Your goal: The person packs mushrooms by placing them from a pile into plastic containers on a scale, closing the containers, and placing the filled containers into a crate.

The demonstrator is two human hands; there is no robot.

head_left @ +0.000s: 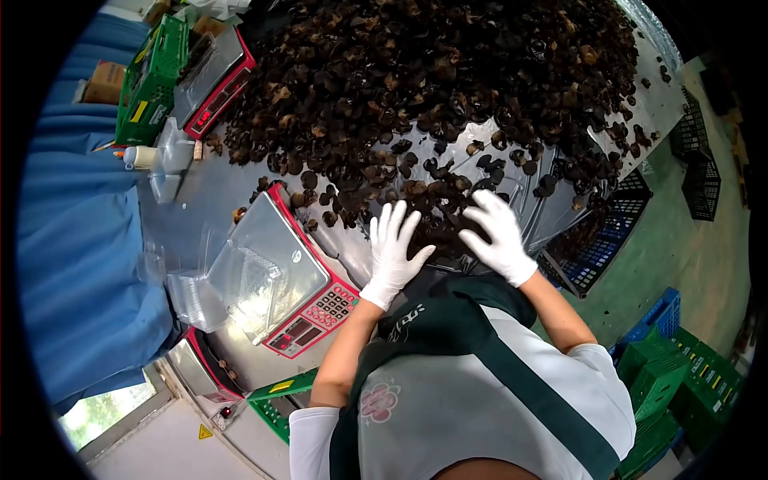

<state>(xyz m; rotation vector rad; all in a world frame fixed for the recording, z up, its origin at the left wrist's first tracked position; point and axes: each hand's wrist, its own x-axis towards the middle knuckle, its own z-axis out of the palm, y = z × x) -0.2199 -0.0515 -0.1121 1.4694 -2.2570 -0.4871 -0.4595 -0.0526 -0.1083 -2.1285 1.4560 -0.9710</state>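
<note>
Left hand point(392, 250) white-gloved, palm down, fingers fanned, thumb out to the right; holding nothing that shows. Right hand point(498, 238) likewise, spread wide, thumb inward. Cannot tell how firmly either touches what lies beneath. Dark pieces point(432, 192) between and just beyond the hands, merging into a broad pile point(448, 68) on the table point(180, 216). Left of left hand: red-edged scale point(316, 312), clear tray point(254, 276) on top. Farther off, upper left: green crate point(152, 80).
</note>
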